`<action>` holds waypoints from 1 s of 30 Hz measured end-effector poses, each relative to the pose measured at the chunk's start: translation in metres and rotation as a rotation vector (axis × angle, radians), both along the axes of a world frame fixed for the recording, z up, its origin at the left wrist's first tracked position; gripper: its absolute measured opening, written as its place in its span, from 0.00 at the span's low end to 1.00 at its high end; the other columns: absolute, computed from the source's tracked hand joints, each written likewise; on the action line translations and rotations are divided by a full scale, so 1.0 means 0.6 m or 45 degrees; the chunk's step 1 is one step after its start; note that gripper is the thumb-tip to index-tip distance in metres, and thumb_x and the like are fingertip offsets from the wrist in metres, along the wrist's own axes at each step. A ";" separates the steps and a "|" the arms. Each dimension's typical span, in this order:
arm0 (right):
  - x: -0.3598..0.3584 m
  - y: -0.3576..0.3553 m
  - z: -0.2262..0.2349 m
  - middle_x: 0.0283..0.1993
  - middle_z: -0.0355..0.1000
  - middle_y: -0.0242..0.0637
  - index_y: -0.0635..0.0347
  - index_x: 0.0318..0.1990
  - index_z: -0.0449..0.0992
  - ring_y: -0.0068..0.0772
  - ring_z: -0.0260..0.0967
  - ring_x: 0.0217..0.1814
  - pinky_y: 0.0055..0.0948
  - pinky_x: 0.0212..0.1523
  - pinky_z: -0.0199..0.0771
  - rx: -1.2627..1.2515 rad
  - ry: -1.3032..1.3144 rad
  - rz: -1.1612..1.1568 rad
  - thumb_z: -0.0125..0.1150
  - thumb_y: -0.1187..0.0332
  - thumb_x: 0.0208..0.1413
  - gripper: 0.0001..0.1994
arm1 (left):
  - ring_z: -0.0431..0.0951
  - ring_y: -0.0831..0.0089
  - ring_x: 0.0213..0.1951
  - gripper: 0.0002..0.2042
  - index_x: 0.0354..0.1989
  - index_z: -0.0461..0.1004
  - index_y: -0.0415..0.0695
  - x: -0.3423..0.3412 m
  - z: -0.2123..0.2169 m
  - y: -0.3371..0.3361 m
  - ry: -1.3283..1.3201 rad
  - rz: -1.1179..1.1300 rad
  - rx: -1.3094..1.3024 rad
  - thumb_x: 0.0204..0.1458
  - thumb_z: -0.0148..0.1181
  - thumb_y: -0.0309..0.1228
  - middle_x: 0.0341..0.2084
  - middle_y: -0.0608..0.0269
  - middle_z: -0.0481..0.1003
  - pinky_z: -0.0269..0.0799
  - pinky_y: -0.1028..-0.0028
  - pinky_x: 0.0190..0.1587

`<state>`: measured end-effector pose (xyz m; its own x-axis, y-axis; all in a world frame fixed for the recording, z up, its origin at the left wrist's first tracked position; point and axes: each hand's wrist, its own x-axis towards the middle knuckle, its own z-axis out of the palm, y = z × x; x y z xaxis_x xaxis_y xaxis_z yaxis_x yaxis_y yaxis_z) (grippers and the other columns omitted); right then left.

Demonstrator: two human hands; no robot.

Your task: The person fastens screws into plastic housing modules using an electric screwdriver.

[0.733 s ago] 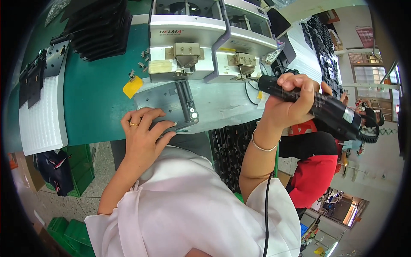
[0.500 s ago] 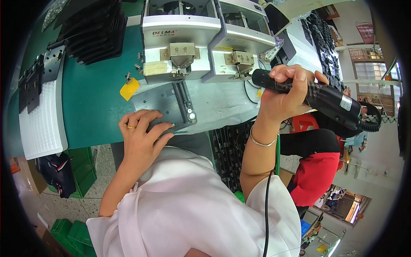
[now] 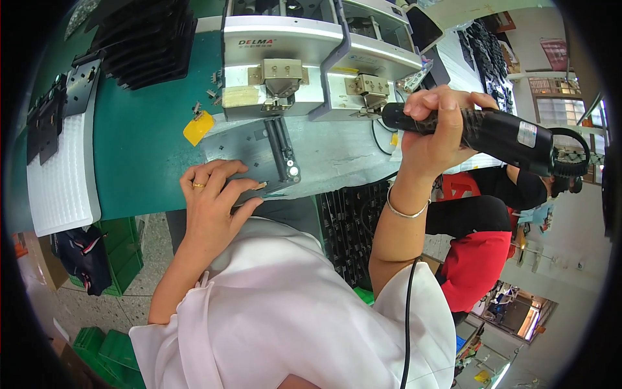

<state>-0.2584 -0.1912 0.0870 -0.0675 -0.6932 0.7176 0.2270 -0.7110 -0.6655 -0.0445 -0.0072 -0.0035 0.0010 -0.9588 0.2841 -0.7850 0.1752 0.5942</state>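
- My right hand [image 3: 434,133], right of centre in the frame, has its grip clamped around a black electric screwdriver [image 3: 483,129]; the tool lies nearly level, tip pointing left toward the machines, raised off the table.
- Silver bracelet [image 3: 405,211] on that wrist; a black cable [image 3: 408,324] runs down along the forearm to the lower edge.
- My left hand [image 3: 214,194], centre-left, lies flat with fingers spread, pressing on the near edge of a grey metal plate [image 3: 259,152]; grip closed on nothing, just resting. Gold ring [image 3: 198,185] on one finger.
- Plate sits at the front edge of the green table [image 3: 142,129], centre frame, with a black strip [image 3: 284,152] running along it.
- Just behind the plate, two white-grey feeder machines [image 3: 285,58] stand side by side at upper centre.
- Yellow tag [image 3: 197,126] on the table just left of the plate.
- White foam tray [image 3: 61,175] at far left, dark metal parts [image 3: 45,117] on its upper end.
- Stack of black parts [image 3: 146,42] in upper left.
- Another person in red and black [image 3: 476,259] sits at right, below the screwdriver.
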 end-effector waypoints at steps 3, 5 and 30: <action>0.005 0.023 0.001 0.24 0.68 0.40 0.58 0.53 0.59 0.27 0.62 0.17 0.29 0.20 0.70 0.090 -0.133 0.167 0.54 0.79 0.53 0.20 | 0.68 0.65 0.51 0.13 0.35 0.76 0.50 0.000 -0.005 -0.002 0.032 0.022 0.016 0.40 0.70 0.34 0.45 0.68 0.73 0.51 0.60 0.56; 0.007 0.049 -0.003 0.26 0.66 0.36 0.52 0.54 0.62 0.26 0.60 0.19 0.30 0.18 0.67 0.178 -0.191 0.358 0.51 0.77 0.55 0.19 | 0.68 0.66 0.51 0.13 0.35 0.75 0.51 0.003 -0.007 -0.002 0.060 0.001 0.004 0.40 0.70 0.35 0.45 0.69 0.73 0.51 0.60 0.55; 0.145 0.175 -0.080 0.22 0.68 0.35 0.52 0.49 0.53 0.28 0.64 0.18 0.31 0.24 0.73 0.401 0.089 0.645 0.63 0.75 0.54 0.23 | 0.67 0.70 0.52 0.13 0.32 0.75 0.49 0.009 -0.016 0.002 0.219 0.036 0.064 0.37 0.71 0.30 0.45 0.72 0.70 0.51 0.59 0.56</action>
